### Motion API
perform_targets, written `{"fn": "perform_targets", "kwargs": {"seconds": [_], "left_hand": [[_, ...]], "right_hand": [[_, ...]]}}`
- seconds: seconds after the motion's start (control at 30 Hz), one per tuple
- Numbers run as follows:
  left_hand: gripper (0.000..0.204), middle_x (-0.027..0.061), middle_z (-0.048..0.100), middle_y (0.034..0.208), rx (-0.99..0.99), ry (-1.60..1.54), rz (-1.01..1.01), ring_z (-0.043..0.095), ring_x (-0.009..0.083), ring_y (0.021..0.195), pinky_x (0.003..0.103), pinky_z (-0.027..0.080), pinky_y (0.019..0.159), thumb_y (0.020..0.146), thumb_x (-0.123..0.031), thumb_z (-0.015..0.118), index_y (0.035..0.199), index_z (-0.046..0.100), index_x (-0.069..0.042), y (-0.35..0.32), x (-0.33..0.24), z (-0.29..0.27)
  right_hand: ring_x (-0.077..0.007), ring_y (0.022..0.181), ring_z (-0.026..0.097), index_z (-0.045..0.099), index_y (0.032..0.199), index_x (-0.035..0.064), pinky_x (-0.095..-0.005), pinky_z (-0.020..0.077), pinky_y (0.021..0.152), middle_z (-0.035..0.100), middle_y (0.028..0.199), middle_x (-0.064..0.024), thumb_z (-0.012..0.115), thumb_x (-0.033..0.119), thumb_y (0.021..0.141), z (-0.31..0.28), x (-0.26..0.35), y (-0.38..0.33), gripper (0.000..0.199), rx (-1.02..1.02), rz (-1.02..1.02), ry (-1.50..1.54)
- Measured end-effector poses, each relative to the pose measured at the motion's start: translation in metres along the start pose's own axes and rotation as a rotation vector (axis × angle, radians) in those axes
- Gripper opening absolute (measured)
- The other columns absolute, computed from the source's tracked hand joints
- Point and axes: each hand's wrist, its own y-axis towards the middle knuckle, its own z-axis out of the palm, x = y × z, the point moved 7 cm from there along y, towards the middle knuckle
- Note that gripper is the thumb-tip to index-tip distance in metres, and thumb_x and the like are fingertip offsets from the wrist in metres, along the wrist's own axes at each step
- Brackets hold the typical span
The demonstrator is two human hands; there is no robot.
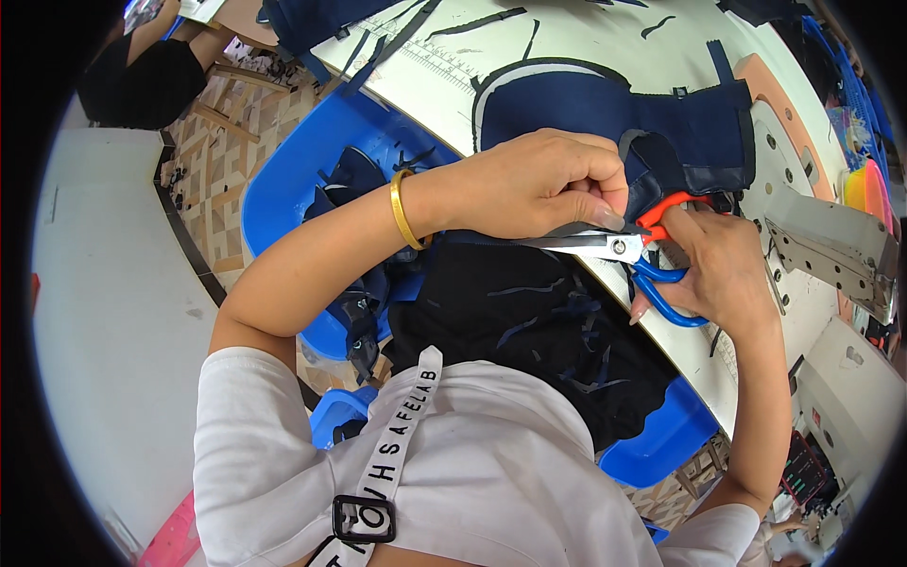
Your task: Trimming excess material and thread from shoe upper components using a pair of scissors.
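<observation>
My right hand (pixel 726 269) is closed around a pair of scissors (pixel 669 300) with one orange-red handle and one blue handle. Their silver blades point left, passing just below my left fingertips. My left hand (pixel 548 184), a gold bangle at its wrist, is closed in a pinch over a narrow dark strip (pixel 571 229) beside the blades. Behind both hands a shaped navy fabric piece (pixel 567 102) with black edging and a white inner rim lies on the table. Part of its near side is folded over and hidden under my left hand.
The white table (pixel 605 28) carries ruler markings and loose dark strips. A sewing machine (pixel 831 246) stands at the right. Blue bins (pixel 283 189) holding dark pieces sit below the table edge. Thin offcuts (pixel 515 331) lie on my black-covered lap. Another person sits at the far left.
</observation>
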Motion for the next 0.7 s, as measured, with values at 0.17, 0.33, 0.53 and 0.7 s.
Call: {"fn": "perform_targets", "kwargs": {"seconds": [0.17, 0.33, 0.53, 0.7], "left_hand": [[0.012, 0.0044, 0.05, 0.079, -0.006, -0.025, 0.001, 0.05, 0.0157, 0.068, 0.027, 0.04, 0.062, 0.087, -0.011, 0.06, 0.082, 0.056, -0.001, 0.005, -0.004, -0.002], [0.008, 0.0012, 0.053, 0.079, -0.011, -0.137, -0.111, 0.05, 0.008, 0.062, 0.021, 0.041, 0.055, 0.09, -0.008, 0.056, 0.084, 0.056, -0.002, 0.001, 0.001, -0.004], [0.022, 0.0058, 0.066, 0.083, -0.124, 0.282, -0.146, 0.061, 0.0115, 0.074, 0.023, 0.046, 0.06, 0.091, -0.015, 0.056, 0.108, 0.061, -0.001, 0.011, -0.067, -0.05], [0.06, 0.0191, 0.065, 0.101, 0.154, 0.898, -0.478, 0.06, 0.0327, 0.1, 0.037, 0.047, 0.085, 0.071, -0.039, 0.075, 0.113, 0.061, 0.003, 0.062, -0.026, -0.057]], "right_hand": [[-0.0293, 0.058, 0.059, 0.053, 0.076, 0.0067, -0.0362, 0.0444, 0.053, 0.055, 0.06, -0.0074, 0.08, 0.052, 0.051, 0.003, -0.002, -0.002, 0.059, -0.003, 0.015, -0.03], [-0.024, 0.062, 0.062, 0.057, 0.081, 0.0076, -0.0351, 0.0469, 0.052, 0.059, 0.066, -0.0056, 0.076, 0.047, 0.06, 0.006, 0.022, -0.007, 0.049, 0.059, -0.149, -0.038], [-0.0226, 0.049, 0.055, 0.06, 0.075, 0.0113, -0.0324, 0.0411, 0.047, 0.052, 0.056, -0.0041, 0.085, 0.038, 0.048, -0.024, 0.026, -0.053, 0.045, -0.032, 0.113, 0.116], [-0.0271, 0.045, 0.052, 0.058, 0.075, 0.0069, -0.0334, 0.0395, 0.047, 0.049, 0.05, -0.0054, 0.084, 0.052, 0.053, -0.059, -0.017, -0.085, 0.057, -0.123, 0.524, -0.126]]}}
